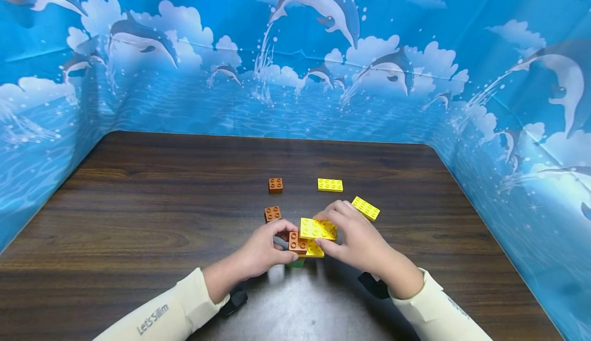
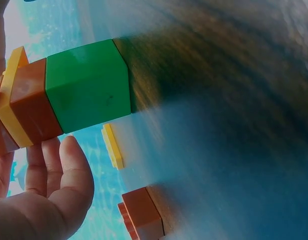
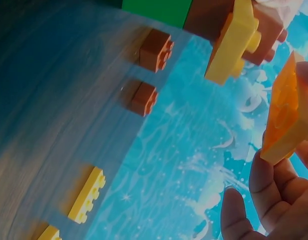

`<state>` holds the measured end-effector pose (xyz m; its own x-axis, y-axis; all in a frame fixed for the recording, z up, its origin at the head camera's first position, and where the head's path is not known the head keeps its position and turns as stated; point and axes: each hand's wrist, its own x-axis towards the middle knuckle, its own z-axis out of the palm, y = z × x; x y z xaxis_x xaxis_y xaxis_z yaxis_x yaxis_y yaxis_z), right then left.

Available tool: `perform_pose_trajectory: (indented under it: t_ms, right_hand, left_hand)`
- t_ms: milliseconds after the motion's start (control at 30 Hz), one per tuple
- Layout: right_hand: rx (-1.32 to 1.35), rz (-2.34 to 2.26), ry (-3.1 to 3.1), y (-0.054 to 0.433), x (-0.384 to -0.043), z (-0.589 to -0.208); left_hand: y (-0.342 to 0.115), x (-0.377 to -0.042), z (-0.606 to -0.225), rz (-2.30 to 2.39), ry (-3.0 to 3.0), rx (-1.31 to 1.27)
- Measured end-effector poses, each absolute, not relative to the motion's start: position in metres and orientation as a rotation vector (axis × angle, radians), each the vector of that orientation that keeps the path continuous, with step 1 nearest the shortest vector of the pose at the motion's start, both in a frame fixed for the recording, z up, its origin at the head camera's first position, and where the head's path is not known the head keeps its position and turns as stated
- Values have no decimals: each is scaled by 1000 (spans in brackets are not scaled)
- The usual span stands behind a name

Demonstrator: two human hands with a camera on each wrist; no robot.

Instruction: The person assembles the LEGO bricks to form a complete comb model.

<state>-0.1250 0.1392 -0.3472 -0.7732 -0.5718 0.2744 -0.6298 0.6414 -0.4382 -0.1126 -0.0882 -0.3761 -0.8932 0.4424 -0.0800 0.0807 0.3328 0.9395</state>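
Observation:
A small stack of toy building bricks stands on the table: a green block (image 2: 88,85) lowest, a brown brick (image 2: 36,106) above it, then a flat yellow brick (image 1: 316,249) jutting to the right. On that brick's left end sits the top brown brick (image 1: 297,242). My left hand (image 1: 263,248) pinches this top brown brick between thumb and fingers. My right hand (image 1: 357,238) grips another flat yellow brick (image 1: 318,229) by its right end, above the stack's bare yellow studs. In the right wrist view a gap separates this held brick (image 3: 289,112) from the stack.
Two loose brown bricks (image 1: 275,184) lie beyond the left hand, the nearer brown brick (image 1: 272,213) close to its fingers. Two flat yellow bricks lie farther right, one yellow brick (image 1: 330,184) behind, another yellow brick (image 1: 366,208) beside the right hand. A dolphin-print curtain (image 1: 295,100) surrounds the wooden table (image 1: 138,202).

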Motion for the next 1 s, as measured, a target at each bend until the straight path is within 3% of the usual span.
perform_pose_trajectory:
  t_ms: [1000]
  right_hand:
    - [1122,743,-2762,126,-121,-350]
  left_hand:
    - [-89,-115,-377,1531,2299,458]
